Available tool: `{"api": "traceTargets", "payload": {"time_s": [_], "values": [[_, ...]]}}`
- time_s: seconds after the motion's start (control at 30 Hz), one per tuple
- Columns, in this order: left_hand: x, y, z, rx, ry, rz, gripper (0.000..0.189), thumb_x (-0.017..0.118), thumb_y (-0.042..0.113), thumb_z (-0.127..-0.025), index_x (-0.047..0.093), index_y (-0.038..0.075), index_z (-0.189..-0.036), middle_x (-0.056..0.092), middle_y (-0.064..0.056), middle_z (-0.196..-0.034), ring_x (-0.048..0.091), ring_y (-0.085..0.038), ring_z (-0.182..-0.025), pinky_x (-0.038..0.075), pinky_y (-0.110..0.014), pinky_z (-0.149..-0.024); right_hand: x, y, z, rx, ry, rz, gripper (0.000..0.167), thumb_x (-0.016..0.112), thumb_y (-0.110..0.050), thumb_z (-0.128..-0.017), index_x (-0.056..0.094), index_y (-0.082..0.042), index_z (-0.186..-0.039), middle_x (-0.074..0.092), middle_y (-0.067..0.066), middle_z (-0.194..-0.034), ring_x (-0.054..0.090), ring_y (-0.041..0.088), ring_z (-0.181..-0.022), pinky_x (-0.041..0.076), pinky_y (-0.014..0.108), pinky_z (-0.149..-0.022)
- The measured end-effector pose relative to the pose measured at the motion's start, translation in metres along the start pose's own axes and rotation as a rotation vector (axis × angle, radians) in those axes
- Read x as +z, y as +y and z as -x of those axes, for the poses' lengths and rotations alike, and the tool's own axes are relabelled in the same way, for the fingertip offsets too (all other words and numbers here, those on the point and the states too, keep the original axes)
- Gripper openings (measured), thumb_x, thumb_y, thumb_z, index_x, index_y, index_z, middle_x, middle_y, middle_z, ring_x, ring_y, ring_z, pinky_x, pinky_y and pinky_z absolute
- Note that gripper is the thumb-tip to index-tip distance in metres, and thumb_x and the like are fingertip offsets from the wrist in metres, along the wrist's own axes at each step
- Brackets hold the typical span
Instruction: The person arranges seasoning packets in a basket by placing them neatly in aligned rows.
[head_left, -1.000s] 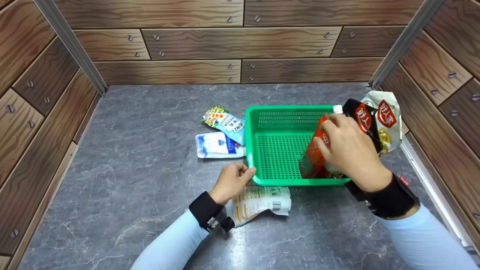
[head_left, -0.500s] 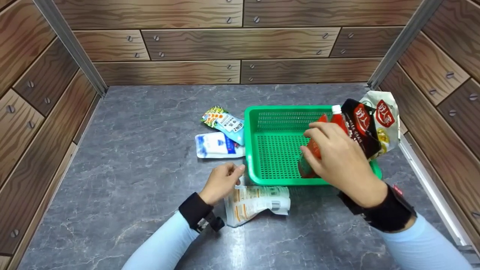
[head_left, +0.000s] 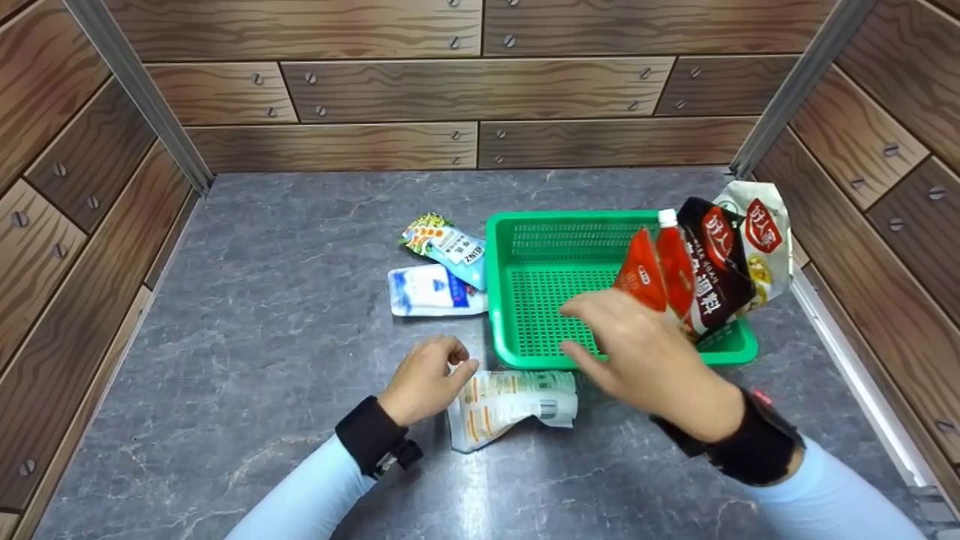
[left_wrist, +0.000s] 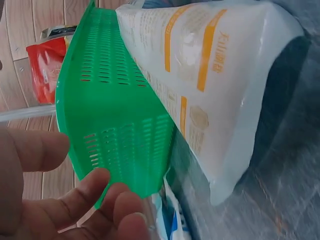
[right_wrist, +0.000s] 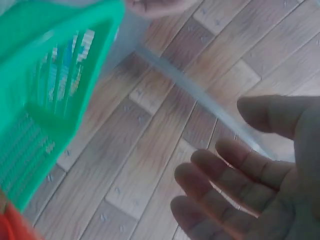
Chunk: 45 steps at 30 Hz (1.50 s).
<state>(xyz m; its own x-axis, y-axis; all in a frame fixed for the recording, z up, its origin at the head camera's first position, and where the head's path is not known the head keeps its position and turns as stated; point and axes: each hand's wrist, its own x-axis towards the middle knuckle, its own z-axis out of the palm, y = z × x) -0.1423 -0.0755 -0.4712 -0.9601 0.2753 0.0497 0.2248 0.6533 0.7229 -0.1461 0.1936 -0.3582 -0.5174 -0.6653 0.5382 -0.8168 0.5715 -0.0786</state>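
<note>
In the head view my right hand [head_left: 652, 360] hovers over the front rim of a green plastic basket [head_left: 493, 292], thumb and fingers apart, holding nothing. Two red pouches lean in the basket's right part: one [head_left: 641, 274] partly behind that hand, the other [head_left: 667, 255] with a white cap. A black pouch [head_left: 716, 262] and a white bag [head_left: 765, 240] lean beside them. My left hand [head_left: 424, 381], fingers loosely bent and holding nothing, is nearest to a white packet with orange stripes [head_left: 517, 405]. That packet [left_wrist: 200, 65] lies against the basket's outside in the left wrist view.
Left of the basket lie a blue Heinz pouch [head_left: 463, 251] and a white-and-blue packet [head_left: 431, 291], partly overlapping. Wood-patterned walls [head_left: 382, 90] enclose the grey marbled table [head_left: 285, 300] at the back and both sides.
My right hand has let go of the red pouch and moved left and nearer to me. My left hand has come off the basket's front left corner, toward the lower left.
</note>
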Motion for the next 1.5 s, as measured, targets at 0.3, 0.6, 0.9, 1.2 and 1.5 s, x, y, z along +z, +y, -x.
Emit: {"api": "traceTargets", "payload": {"time_s": [0.3, 0.6, 0.9, 1.2, 1.5], "values": [[-0.008, -0.002, 0.015, 0.001, 0.068, -0.034, 0.016, 0.060, 0.025, -0.096, 0.064, 0.010, -0.094, 0.059, -0.001, -0.088, 0.054, -0.016, -0.076, 0.046, -0.032, -0.068, 0.039, -0.033, 0.011, -0.125, -0.215, -0.131, 0.049, 0.078, -0.026, -0.081, 0.060, -0.007, -0.123, 0.063, 0.004, -0.117, 0.059, 0.018, -0.107, 0.051, 0.030, -0.089], [-0.008, -0.001, 0.028, 0.029, 0.136, -0.019, 0.011, 0.062, 0.024, -0.094, 0.064, 0.013, -0.089, 0.056, 0.005, -0.082, 0.053, -0.014, -0.071, 0.044, -0.027, -0.062, 0.085, -0.046, 0.027, -0.216, -0.308, -0.075, 0.061, 0.080, -0.032, -0.079, 0.056, -0.005, -0.128, 0.058, 0.007, -0.125, 0.055, 0.021, -0.116, 0.048, 0.033, -0.096], [-0.009, 0.002, 0.034, 0.020, 0.148, 0.000, 0.012, 0.062, 0.024, -0.094, 0.065, 0.013, -0.091, 0.058, 0.004, -0.084, 0.056, -0.018, -0.075, 0.046, -0.027, -0.065, 0.124, -0.036, 0.042, -0.153, -0.491, 0.030, 0.075, 0.084, -0.026, -0.074, 0.048, -0.005, -0.137, 0.050, 0.016, -0.137, 0.051, 0.029, -0.124, 0.045, 0.039, -0.100], [-0.009, 0.002, 0.034, 0.015, 0.164, 0.042, 0.009, 0.063, 0.022, -0.094, 0.064, 0.013, -0.091, 0.058, 0.005, -0.084, 0.056, -0.015, -0.074, 0.047, -0.026, -0.064, 0.145, -0.020, 0.054, -0.059, -0.445, 0.098, 0.069, 0.073, -0.016, -0.082, 0.042, -0.010, -0.144, 0.052, 0.020, -0.136, 0.059, 0.030, -0.113, 0.056, 0.038, -0.078], [-0.007, -0.002, 0.034, 0.026, 0.171, 0.049, 0.008, 0.063, 0.021, -0.094, 0.064, 0.014, -0.091, 0.059, 0.004, -0.083, 0.059, -0.020, -0.075, 0.047, -0.027, -0.065, 0.152, -0.018, 0.054, -0.077, -0.441, 0.142, 0.075, 0.076, -0.007, -0.077, 0.043, -0.012, -0.144, 0.055, 0.018, -0.134, 0.061, 0.028, -0.110, 0.057, 0.036, -0.069]]}}
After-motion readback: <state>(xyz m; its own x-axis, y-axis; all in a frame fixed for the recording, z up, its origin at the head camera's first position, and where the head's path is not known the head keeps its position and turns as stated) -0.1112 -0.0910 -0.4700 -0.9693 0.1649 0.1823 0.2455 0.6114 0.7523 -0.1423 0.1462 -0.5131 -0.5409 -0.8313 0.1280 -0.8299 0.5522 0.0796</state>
